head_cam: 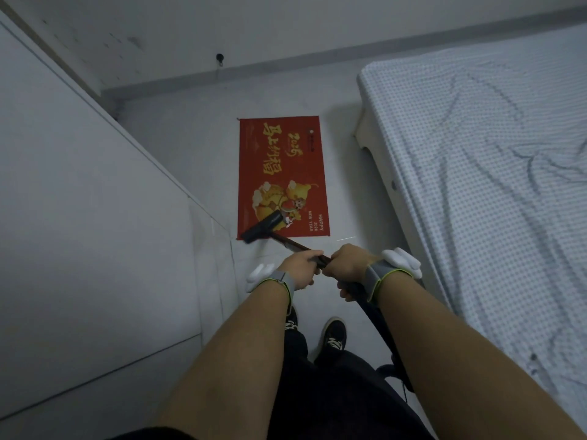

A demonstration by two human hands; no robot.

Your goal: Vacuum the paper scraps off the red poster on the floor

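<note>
Both hands grip the dark wand of a vacuum cleaner [297,246]: the left hand [297,269] has its fingers wrapped round the tube, and the right hand [349,268], just behind it, is clenched round the handle end. The black floor head [263,227] sits tilted on the near left corner of the red poster [279,173], which lies flat on the pale floor [343,217] between a white cabinet [79,201] and a bed with a checked sheet [476,185]. A few white paper scraps [288,222] lie just beside the head's right end, and one small white bit [311,131] rests near the far edge. The sweep looks to be in its early part; next the head should slide right over the near scraps, then forward along the poster, kept flat so the thin sheet does not lift or bunch.
</note>
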